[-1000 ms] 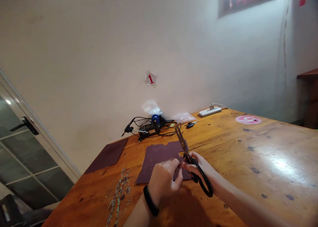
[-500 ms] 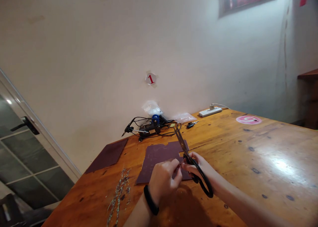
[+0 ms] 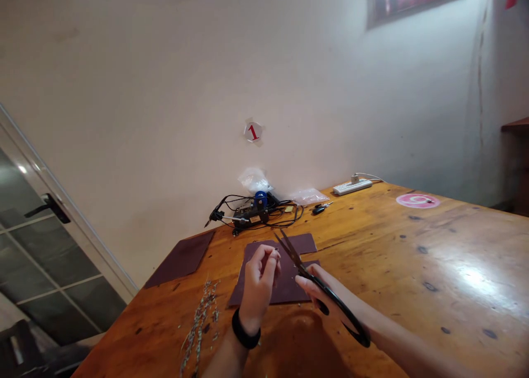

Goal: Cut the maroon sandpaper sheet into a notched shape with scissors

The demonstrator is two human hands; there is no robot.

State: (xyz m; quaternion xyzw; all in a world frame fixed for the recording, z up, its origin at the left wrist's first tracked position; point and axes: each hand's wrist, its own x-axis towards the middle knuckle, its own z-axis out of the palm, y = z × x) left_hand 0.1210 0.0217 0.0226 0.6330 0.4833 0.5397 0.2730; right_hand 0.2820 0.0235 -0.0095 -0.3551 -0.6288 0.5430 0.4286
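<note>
My left hand (image 3: 259,281), with a black band on its wrist, is raised over a dark purple sheet (image 3: 253,295). Its thumb and fingertips are pinched together, and a tiny dark bit shows at them, too small to name. In my right hand (image 3: 330,295) are black-handled scissors (image 3: 295,255), their blades slightly apart and pointing up and left, close to the left fingertips. Beneath both hands, the sheet has a notch in its right side. A strip of small loose pieces with thin wire-like strands (image 3: 201,320) lies left of the sheet.
A second dark sheet (image 3: 182,259) lies at the table's left edge. Toward the wall are a soldering-station-like black device (image 3: 250,215) with cables, plastic bags (image 3: 256,179), keys (image 3: 320,208) and a white power strip (image 3: 352,187). A pink round sticker (image 3: 418,200) is on the right.
My hands have moved apart. The left one has turned upright with its fingertips raised; the scissors have swung left and lower, their tips now near those fingertips.
</note>
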